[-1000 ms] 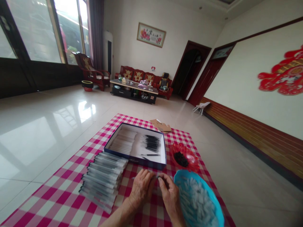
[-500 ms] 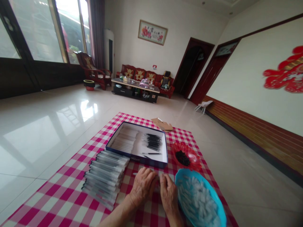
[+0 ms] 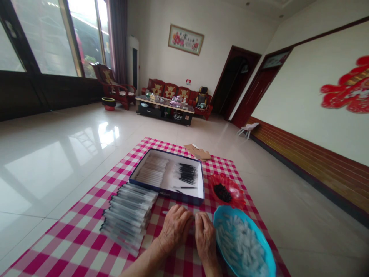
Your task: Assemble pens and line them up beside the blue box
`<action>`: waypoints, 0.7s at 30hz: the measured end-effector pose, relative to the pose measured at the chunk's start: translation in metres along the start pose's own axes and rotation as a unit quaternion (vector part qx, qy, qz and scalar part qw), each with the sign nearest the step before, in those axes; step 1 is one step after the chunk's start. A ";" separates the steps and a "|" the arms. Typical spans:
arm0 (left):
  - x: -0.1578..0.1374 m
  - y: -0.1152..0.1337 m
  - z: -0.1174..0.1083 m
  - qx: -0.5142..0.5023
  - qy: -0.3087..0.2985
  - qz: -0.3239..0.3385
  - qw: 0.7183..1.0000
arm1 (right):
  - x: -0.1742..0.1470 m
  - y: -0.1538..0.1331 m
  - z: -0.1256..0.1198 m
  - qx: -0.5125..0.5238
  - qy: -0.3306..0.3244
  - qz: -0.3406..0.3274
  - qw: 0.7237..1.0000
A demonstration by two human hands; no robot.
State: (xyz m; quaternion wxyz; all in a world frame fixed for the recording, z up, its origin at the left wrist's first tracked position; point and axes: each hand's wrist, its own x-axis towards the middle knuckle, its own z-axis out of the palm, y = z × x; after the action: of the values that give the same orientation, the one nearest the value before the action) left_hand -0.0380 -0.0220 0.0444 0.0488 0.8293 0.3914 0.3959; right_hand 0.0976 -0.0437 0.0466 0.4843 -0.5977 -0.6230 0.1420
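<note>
My left hand [image 3: 175, 225] is closed around a pen, whose pale end [image 3: 165, 212] sticks out to the left of the knuckles. Close beside it, my right hand [image 3: 205, 234] is pinched at the pen's other end; the fingers hide what lies between them. Left of my hands lies a stack of capped clear pens [image 3: 128, 215]. A blue bowl [image 3: 269, 252] of small translucent caps stands against the right side. Beyond my hands is a shallow box [image 3: 165, 192] with clear pen barrels [image 3: 152, 170] and black refills [image 3: 186, 173].
A red flower-shaped dish [image 3: 238, 194] holding small black pieces stands behind the blue bowl. Torn cardboard [image 3: 198, 152] lies at the far edge of the checked tablecloth [image 3: 95, 207]. Farther off are a coffee table [image 3: 164, 109], a sofa [image 3: 170, 90] and a small white chair [image 3: 248, 130].
Both hands stay almost in place. The right hand has shifted very slightly toward the left hand, and the gap between the fingertips looks narrower.
</note>
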 end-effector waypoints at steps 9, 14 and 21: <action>0.000 0.000 0.001 0.005 0.014 -0.014 1.000 | -0.006 -0.002 -0.001 0.047 0.010 0.034 0.998; -0.001 -0.001 0.001 0.010 -0.002 0.002 1.000 | -0.005 0.000 0.001 0.029 0.019 0.022 0.999; -0.003 0.000 0.002 0.018 -0.025 -0.006 0.999 | -0.004 0.001 0.002 0.045 0.016 0.033 0.998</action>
State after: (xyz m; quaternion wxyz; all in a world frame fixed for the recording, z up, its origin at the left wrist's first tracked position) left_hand -0.0379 -0.0233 0.0408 0.0461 0.8372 0.4025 0.3675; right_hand 0.0961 -0.0460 0.0429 0.5157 -0.5977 -0.5882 0.1755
